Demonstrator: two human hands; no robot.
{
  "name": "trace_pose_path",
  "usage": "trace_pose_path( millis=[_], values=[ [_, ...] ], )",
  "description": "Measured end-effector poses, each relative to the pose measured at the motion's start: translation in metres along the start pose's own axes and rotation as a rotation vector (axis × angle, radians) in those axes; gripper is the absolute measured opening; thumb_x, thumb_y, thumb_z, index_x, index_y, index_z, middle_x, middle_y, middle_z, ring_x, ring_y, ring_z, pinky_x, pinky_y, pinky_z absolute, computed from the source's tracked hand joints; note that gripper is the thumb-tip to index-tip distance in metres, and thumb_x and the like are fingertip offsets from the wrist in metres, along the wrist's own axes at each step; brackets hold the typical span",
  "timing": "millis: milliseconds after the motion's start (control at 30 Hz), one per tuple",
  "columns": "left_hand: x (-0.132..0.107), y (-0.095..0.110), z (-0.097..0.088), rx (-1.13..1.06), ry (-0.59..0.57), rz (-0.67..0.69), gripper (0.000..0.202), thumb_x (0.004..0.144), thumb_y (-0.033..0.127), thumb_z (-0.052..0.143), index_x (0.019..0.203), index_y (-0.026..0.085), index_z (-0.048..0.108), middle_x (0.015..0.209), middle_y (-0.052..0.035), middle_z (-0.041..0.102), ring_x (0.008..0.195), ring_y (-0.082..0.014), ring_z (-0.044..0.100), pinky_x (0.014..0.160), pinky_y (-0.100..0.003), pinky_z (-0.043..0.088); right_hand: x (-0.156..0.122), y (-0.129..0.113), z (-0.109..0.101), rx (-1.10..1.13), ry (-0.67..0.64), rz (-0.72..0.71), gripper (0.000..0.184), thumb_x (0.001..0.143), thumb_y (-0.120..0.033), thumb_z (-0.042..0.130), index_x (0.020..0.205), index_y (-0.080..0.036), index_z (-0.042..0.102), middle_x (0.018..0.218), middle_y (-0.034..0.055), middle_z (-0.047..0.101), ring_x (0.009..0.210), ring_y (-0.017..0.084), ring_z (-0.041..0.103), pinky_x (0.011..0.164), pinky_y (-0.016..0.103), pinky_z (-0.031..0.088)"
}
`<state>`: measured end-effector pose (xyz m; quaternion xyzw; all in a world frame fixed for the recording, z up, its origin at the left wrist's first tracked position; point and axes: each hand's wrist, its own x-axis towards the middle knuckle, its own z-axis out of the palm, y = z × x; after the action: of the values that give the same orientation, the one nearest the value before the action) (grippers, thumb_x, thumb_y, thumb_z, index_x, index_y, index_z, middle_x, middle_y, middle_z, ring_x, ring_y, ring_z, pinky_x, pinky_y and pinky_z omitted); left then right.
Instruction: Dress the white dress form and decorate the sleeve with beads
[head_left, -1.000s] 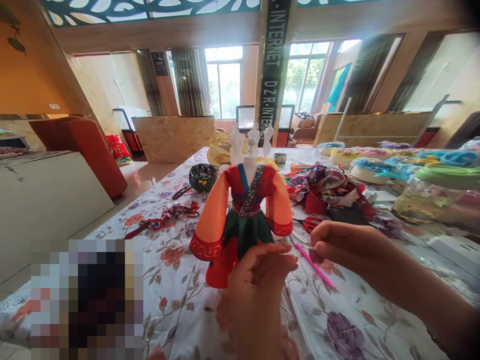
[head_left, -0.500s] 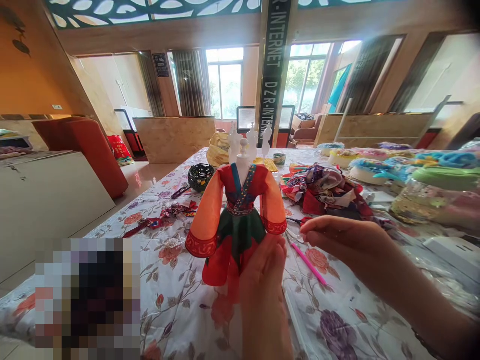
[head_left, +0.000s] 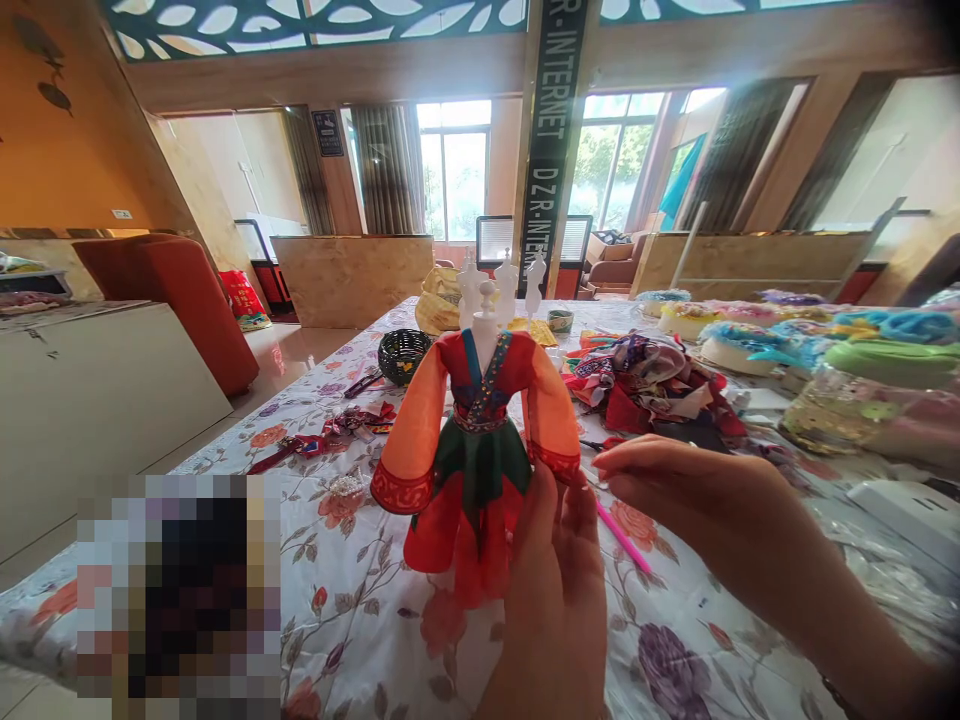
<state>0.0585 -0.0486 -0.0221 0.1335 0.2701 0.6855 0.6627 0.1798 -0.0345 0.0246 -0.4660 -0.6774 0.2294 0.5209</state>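
A small white mannequin wearing a doll dress (head_left: 480,440) with red bodice, orange sleeves and green-and-red skirt stands on the flowered tablecloth (head_left: 360,620). My left hand (head_left: 559,590) rises from below, fingers stretched upward and flat beside the skirt's right side, under the right sleeve. My right hand (head_left: 675,495) comes in from the right with fingers curled into a pinch, its tips close to the hem of that sleeve. What they pinch is too small to see. A thin pink stick (head_left: 624,537) lies on the cloth under my right hand.
Behind the doll stand three bare white mannequins (head_left: 504,285), a dark woven bowl (head_left: 403,353) and a heap of coloured fabric scraps (head_left: 652,385). Ribbons and trims (head_left: 330,435) lie left. Cakes-like craft pieces (head_left: 825,345) fill the right. A blurred patch covers the lower left.
My left hand has let go of the skirt bottom and straightened its fingers upward beside the dress. My right hand has moved left, closer to the sleeve.
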Motion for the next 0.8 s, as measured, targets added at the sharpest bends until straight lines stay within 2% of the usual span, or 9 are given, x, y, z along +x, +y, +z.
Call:
trace_pose_path(
  millis=[33,100,200,267,433,600,700,800],
  values=[
    [0.001,0.000,0.005,-0.156,0.033,-0.081,0.014,0.085,0.029,0.062,0.095,0.022,0.069,0.106,-0.0063,0.072,0.099,-0.0177,0.068,0.082,-0.028,0.058,0.000,-0.001,0.000,0.002,-0.007,-0.008,0.004,0.071,-0.039,0.074,0.071,-0.036,0.076,0.074,-0.0061,0.075,0.065,0.015,0.068,0.059,0.018,0.056],
    [0.003,-0.001,0.017,-0.338,0.091,-0.159,0.012,0.083,0.020,0.065,0.094,0.022,0.069,0.092,-0.0015,0.072,0.079,-0.0101,0.067,0.074,-0.022,0.057,-0.001,-0.002,-0.001,0.021,-0.024,-0.008,0.005,0.071,-0.039,0.073,0.069,-0.034,0.075,0.072,-0.0059,0.073,0.063,0.013,0.067,0.058,0.017,0.055],
    [0.006,-0.002,0.029,-0.422,0.066,-0.252,0.006,0.084,0.022,0.063,0.087,0.020,0.068,0.077,0.0002,0.068,0.067,-0.0088,0.064,0.065,-0.022,0.055,-0.001,-0.004,-0.002,0.061,-0.058,0.024,0.009,0.072,-0.039,0.072,0.069,-0.031,0.074,0.070,-0.0038,0.072,0.060,0.014,0.065,0.055,0.018,0.054],
    [0.006,-0.004,0.029,-0.430,0.039,-0.278,0.009,0.085,0.025,0.062,0.085,0.020,0.068,0.079,-0.0007,0.068,0.069,-0.0101,0.065,0.066,-0.023,0.055,-0.001,-0.005,-0.002,0.089,-0.075,0.045,0.011,0.073,-0.039,0.071,0.068,-0.029,0.073,0.068,-0.0025,0.071,0.058,0.015,0.064,0.054,0.020,0.054],
    [0.004,-0.008,0.023,-0.327,0.005,-0.190,0.009,0.081,0.027,0.067,0.088,0.023,0.071,0.090,-0.0020,0.070,0.085,-0.0129,0.066,0.080,-0.027,0.055,-0.002,-0.006,-0.001,0.105,-0.072,0.067,0.016,0.072,-0.043,0.071,0.068,-0.027,0.072,0.073,0.0004,0.071,0.063,0.017,0.063,0.054,0.023,0.054],
    [0.006,-0.014,0.023,-0.218,0.029,-0.086,0.013,0.075,0.025,0.073,0.087,0.023,0.071,0.102,-0.0031,0.070,0.109,-0.0193,0.061,0.093,-0.033,0.051,-0.005,-0.007,0.003,-0.019,-0.023,0.019,0.021,0.076,-0.046,0.067,0.070,-0.026,0.072,0.080,0.0022,0.069,0.072,0.018,0.061,0.058,0.024,0.050],
    [0.009,-0.016,0.024,-0.231,0.044,0.024,0.031,0.064,0.018,0.080,0.092,0.025,0.070,0.105,-0.0021,0.070,0.114,-0.0222,0.059,0.097,-0.036,0.048,-0.006,-0.008,0.007,-0.078,0.006,0.011,0.020,0.076,-0.047,0.066,0.071,-0.029,0.072,0.075,-0.0006,0.070,0.068,0.018,0.060,0.054,0.024,0.048],
    [0.009,-0.015,0.023,-0.191,0.028,0.051,0.025,0.065,0.018,0.078,0.088,0.025,0.070,0.102,0.0000,0.071,0.114,-0.0199,0.059,0.100,-0.033,0.046,-0.008,-0.009,0.012,-0.070,0.023,0.015,0.017,0.075,-0.048,0.068,0.072,-0.032,0.073,0.075,-0.0036,0.073,0.067,0.018,0.063,0.060,0.027,0.051]
  ],
)
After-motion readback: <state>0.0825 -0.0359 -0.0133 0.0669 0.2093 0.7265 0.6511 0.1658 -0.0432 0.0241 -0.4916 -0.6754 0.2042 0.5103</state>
